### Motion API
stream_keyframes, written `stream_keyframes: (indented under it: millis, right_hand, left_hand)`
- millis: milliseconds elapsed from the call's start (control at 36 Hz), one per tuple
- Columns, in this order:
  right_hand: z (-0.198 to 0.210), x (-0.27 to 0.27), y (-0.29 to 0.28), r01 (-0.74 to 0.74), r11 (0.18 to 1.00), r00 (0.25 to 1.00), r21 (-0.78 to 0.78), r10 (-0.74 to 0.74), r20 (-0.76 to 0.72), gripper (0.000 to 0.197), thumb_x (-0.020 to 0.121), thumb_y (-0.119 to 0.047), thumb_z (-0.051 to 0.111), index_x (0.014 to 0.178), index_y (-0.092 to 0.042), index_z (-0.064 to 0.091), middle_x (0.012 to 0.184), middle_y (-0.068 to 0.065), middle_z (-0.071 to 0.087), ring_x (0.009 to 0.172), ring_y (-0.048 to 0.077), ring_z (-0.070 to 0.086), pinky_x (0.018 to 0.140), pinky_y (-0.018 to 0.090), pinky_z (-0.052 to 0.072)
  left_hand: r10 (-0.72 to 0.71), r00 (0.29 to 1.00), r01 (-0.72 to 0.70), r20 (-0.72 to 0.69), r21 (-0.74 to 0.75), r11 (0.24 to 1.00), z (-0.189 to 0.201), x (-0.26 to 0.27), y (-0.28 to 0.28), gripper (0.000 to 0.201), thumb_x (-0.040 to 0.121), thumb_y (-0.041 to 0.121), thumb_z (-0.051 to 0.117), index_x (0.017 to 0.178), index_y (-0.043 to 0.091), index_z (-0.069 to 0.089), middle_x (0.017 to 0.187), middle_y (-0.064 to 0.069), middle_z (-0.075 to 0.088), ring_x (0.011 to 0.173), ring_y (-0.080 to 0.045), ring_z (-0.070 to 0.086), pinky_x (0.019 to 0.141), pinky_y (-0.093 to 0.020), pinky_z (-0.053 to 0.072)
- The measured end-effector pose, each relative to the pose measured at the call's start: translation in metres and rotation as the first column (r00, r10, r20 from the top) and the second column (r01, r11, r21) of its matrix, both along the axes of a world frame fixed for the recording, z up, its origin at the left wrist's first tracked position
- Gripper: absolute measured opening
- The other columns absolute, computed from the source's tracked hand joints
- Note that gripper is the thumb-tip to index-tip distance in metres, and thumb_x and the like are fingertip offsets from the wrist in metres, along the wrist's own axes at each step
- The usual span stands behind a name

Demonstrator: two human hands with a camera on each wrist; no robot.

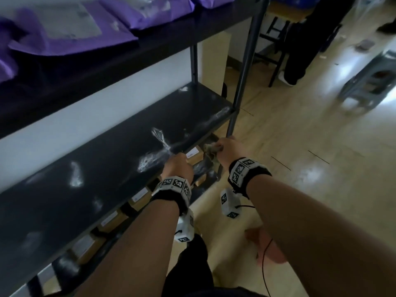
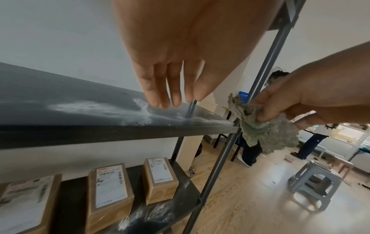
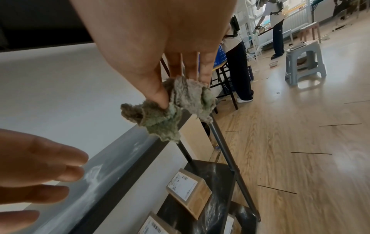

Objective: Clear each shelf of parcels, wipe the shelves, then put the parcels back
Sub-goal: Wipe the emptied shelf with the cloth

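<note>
No text can be read in any view. White shipping labels on the brown cardboard parcels along the lower shelf carry printed lines and barcodes, all too blurred to make out. Wrist bands bear black-and-white square marker patterns only.

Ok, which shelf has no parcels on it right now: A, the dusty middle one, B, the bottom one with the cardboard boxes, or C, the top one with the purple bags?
A: the middle shelf shows only white dust smears, while purple bags and cardboard boxes fill the others.
</note>
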State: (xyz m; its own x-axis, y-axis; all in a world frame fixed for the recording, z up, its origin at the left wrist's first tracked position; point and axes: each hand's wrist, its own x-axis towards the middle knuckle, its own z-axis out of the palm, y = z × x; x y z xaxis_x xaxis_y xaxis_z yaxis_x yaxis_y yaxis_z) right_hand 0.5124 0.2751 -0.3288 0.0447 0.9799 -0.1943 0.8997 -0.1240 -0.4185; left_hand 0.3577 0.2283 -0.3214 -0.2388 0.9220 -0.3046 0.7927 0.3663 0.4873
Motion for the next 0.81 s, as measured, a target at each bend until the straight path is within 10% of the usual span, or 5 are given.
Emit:
stream_keyframes:
  millis: [417,667,806]
  right_hand:
    - [-0.010,0.024,0.127,0.072,0.997,0.995,-0.028,-0.073,-0.074,0.025,0.092,-0.021,0.049,0.112,-0.018,0.064,0.119,0.008,0.052,0.093,0.029,0.061,0.083,0.040,0.054]
    - [-0.005,0.042,0.205,-0.146,0.987,0.988,0.066,0.142,0.060,0.043,0.093,-0.009,0.047,0.133,-0.025,0.051,0.136,0.007,0.042,0.121,0.028,0.045,0.097,0.041,0.046]
    - [-0.020,0.052,0.228,-0.306,0.941,0.940,-0.144,0.323,0.107,0.057,0.090,0.000,0.043,0.144,-0.019,0.036,0.148,0.004,0.030,0.130,0.028,0.041,0.102,0.042,0.044]
  left_hand:
    - [-0.113,0.992,0.111,-0.061,-0.028,0.993,-0.013,0.027,0.156,0.042,0.091,0.013,0.041,0.132,0.014,0.052,0.136,-0.012,0.048,0.123,-0.030,0.046,0.098,-0.039,0.041]
    - [-0.036,0.993,0.025,-0.114,-0.095,0.995,-0.021,0.053,0.203,0.037,0.096,0.020,0.043,0.131,0.013,0.052,0.137,-0.011,0.047,0.124,-0.030,0.045,0.099,-0.040,0.042]
    - [0.035,0.997,-0.048,-0.075,-0.174,0.984,-0.032,0.065,0.214,0.044,0.096,0.017,0.040,0.139,0.010,0.044,0.146,-0.009,0.040,0.132,-0.028,0.039,0.109,-0.039,0.033]
